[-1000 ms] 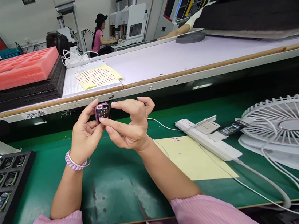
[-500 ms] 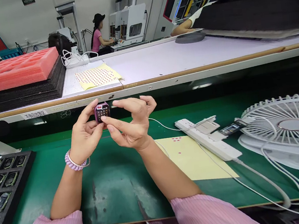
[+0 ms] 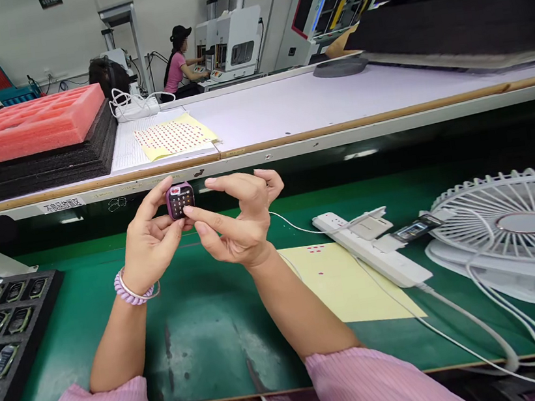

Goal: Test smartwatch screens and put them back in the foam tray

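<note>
A small purple smartwatch body (image 3: pixel 180 200) with a lit screen of icons is held up above the green mat (image 3: pixel 205 327). My left hand (image 3: pixel 149 242) grips it from the left and below, thumb on its top left edge. My right hand (image 3: pixel 233 221) is beside it with the index fingertip touching the lower right of the screen; the other fingers are spread. A purple coil band circles my left wrist.
A black tray (image 3: pixel 3 327) of watch bodies lies at the left. A yellow sheet (image 3: pixel 352 284) with red dots, a white power strip (image 3: pixel 372 249) with cables and a white fan (image 3: pixel 517 227) sit at the right. A raised shelf (image 3: pixel 333 103) holds pink foam (image 3: pixel 25 124) and a dotted sheet (image 3: pixel 173 137). A person works at machines far behind.
Both hands and the watch shifted very slightly. My right index fingertip moved along the screen's lower edge. A co-worker's arm at the far right of the shelf pulled out of sight.
</note>
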Motion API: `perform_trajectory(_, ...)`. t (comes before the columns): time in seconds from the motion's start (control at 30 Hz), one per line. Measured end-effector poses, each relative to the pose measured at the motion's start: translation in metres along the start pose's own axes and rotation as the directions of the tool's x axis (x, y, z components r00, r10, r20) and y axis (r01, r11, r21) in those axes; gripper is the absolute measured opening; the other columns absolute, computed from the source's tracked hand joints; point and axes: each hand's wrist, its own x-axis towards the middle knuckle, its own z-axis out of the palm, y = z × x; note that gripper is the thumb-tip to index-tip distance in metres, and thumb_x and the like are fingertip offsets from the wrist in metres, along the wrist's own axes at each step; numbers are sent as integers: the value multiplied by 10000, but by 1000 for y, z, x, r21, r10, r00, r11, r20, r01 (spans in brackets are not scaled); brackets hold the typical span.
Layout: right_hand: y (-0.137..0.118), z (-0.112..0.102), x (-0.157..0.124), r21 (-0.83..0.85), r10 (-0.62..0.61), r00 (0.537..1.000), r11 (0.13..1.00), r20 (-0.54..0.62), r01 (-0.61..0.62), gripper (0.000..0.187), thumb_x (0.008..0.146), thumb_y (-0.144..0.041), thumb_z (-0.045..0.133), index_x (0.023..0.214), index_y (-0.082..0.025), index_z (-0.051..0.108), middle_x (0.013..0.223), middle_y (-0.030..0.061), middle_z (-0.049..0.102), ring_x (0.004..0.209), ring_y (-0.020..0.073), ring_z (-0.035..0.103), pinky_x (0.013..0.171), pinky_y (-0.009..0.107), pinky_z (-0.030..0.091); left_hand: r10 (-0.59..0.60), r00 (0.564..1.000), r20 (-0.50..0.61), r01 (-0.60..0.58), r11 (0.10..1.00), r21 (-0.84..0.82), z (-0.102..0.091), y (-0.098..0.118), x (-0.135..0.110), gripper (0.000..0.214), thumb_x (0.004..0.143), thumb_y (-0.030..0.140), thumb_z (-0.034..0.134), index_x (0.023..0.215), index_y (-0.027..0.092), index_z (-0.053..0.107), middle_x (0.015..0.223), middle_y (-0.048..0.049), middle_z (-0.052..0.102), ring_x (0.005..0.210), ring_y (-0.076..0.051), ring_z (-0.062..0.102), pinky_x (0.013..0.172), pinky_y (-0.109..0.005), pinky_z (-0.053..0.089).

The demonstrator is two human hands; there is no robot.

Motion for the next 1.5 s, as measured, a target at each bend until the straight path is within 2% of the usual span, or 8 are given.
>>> perform_trajectory(0.1, 0, 0, -1, -21, 8, 999, 1000, 41, -7, 220, 879, -457, 660, 972, -374, 841, 1217, 35, 685, 1088, 266, 586, 1121, 539, 242, 0, 1000, 1, 0, 1000, -4, 1, 1, 0, 579, 979, 332, 753, 1512, 239, 549, 1499, -155, 629, 1079, -210, 789, 877, -209, 665)
perform_trajectory(0.37, -8, -6, 13, 103, -73, 985, 991, -155, 90, 237, 886, -308, 624, 985, -335, 838, 1237, 47, 667, 1025, 231, 600, 1062, 492, 332, 8, 1000, 10, -8, 1000, 1, 1, 2, 0, 562, 992, 299, 719, 1520, 233, 538, 1519, -168, 611, 1073, -203, 791, 883, -200, 653)
perform_trajectory(0.53, -11, -3, 10, 65, -69, 993, 995, -98, 76, 249, 887, -367, 613, 984, -391, 840, 1199, 17, 684, 1050, 236, 585, 1083, 507, 295, -23, 1000, 14, 24, 1000, -12, 1, 3, 0, 583, 994, 309, 715, 1535, 226, 514, 1550, -179, 579, 1126, -225, 776, 921, -242, 660)
perform_trajectory(0.8, -11, -2, 7, -11, -72, 997, 997, -34, 72, 252, 862, -405, 614, 970, -378, 840, 1161, 25, 699, 1064, 247, 578, 1079, 518, 295, -5, 999, 32, 5, 1000, -5, 2, 5, -1, 568, 999, 306, 705, 1533, 239, 522, 1524, -176, 604, 984, -186, 797, 813, -203, 655)
perform_trajectory(1.1, -11, -5, 11, 72, -74, 989, 994, -127, 84, 262, 888, -353, 601, 1012, -380, 831, 1194, 24, 683, 1035, 235, 587, 1074, 511, 309, -5, 1000, 21, 5, 1000, -13, 1, 6, -2, 573, 988, 253, 711, 1531, 244, 528, 1535, -165, 596, 1042, -191, 791, 872, -214, 657)
perform_trajectory(1.27, -7, -2, 9, 136, -60, 988, 988, -140, 79, 279, 890, -319, 637, 1078, -385, 832, 1252, 26, 668, 1057, 248, 584, 1077, 523, 281, -9, 1000, 24, 8, 1000, 4, 0, 6, -2, 582, 993, 255, 702, 1544, 248, 515, 1543, -169, 591, 1094, -213, 785, 781, -157, 639)
perform_trajectory(1.33, -8, -2, 9, 146, -64, 989, 986, -136, 84, 285, 889, -311, 642, 1092, -375, 831, 1252, 36, 668, 1060, 253, 585, 1076, 526, 279, -7, 1000, 24, 7, 1000, 6, 0, 7, -2, 583, 997, 267, 703, 1547, 249, 512, 1550, -170, 585, 1121, -223, 780, 811, -169, 645)
perform_trajectory(1.5, -9, -6, 9, 67, -67, 991, 995, -114, 75, 268, 876, -384, 610, 1018, -401, 836, 1159, 27, 692, 1033, 250, 588, 1077, 530, 305, -19, 999, 27, 19, 1000, 2, 0, 7, -2, 594, 1000, 313, 718, 1551, 248, 505, 1540, -168, 591, 1165, -252, 768, 882, -226, 666)
